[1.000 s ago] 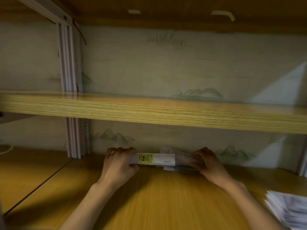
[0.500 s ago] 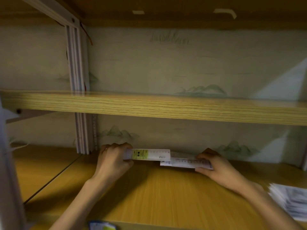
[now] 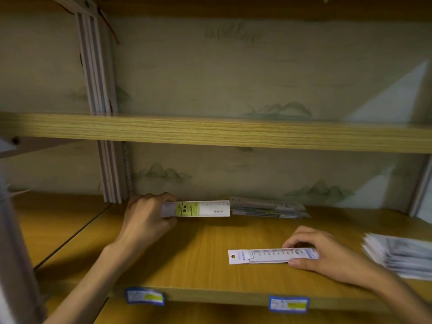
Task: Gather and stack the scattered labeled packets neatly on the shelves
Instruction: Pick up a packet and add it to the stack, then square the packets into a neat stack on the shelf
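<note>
White ruler packet (image 3: 271, 256) w/ blue print, hang hole.

Bare shelf board (image 3: 198, 260) mid-front; packet stack (image 3: 268, 208) blocks rear, loose pile (image 3: 402, 256) blocks right.

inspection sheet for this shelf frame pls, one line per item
Surface: wooden shelf, two blue price tags on its front edge.
Job's things: yellow-labelled packet at the back; ruler packet near the front; flat pile by the wall; loose stack far right.
Clutter: nothing seen.
Grippers: left hand grips the yellow-labelled packet's end; right hand pinches the ruler packet.
Cables: reddish wire by the upright, blurred.
Surroundings: upper shelf; mountain-print wall.
</note>
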`<action>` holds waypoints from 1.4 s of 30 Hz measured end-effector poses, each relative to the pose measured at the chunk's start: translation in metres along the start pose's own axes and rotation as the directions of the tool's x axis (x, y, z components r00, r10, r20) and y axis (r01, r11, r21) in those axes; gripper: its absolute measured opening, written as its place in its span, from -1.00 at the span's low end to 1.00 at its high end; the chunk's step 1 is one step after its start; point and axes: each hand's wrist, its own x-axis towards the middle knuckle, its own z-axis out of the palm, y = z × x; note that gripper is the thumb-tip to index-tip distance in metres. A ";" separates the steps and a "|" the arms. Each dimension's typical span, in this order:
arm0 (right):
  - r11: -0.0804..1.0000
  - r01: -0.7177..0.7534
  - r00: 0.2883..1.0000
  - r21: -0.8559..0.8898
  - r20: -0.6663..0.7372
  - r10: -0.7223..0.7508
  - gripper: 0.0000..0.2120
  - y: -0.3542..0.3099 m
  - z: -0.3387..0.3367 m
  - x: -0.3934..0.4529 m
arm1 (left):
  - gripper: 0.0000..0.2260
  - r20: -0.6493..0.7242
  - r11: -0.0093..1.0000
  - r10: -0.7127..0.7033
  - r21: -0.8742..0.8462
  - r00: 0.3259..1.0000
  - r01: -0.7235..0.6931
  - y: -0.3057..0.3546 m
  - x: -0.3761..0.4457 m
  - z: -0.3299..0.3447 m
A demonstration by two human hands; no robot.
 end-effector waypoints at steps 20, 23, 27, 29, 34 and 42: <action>0.967 0.165 0.941 -0.196 -0.264 -0.214 -0.32 -0.118 0.025 0.041 | -0.60 0.044 0.990 0.117 0.074 0.992 -0.120 0.003 -0.030 -0.017; 0.938 0.213 0.934 -0.272 -0.225 -0.277 -0.32 -0.135 0.043 0.062 | -0.59 0.072 0.990 0.120 0.071 0.990 -0.125 -0.002 -0.035 -0.021; 0.913 0.286 0.901 -0.292 -0.243 -0.360 -0.49 -0.145 0.060 0.077 | -0.59 0.071 0.991 0.116 0.055 0.991 -0.120 -0.010 -0.044 -0.029; 0.916 0.301 0.896 -0.265 -0.250 -0.367 -0.53 -0.150 0.065 0.080 | -0.60 0.086 0.993 0.107 0.044 0.991 -0.111 -0.016 -0.048 -0.034; 0.938 0.308 0.913 -0.159 -0.229 -0.339 -0.60 -0.162 0.072 0.089 | -0.48 0.164 0.994 0.072 -0.092 0.984 -0.057 -0.028 -0.054 -0.047; 0.964 0.264 0.956 0.002 -0.130 -0.262 -0.66 -0.178 0.093 0.111 | -0.43 0.134 0.989 0.066 -0.140 0.989 -0.047 -0.030 -0.054 -0.053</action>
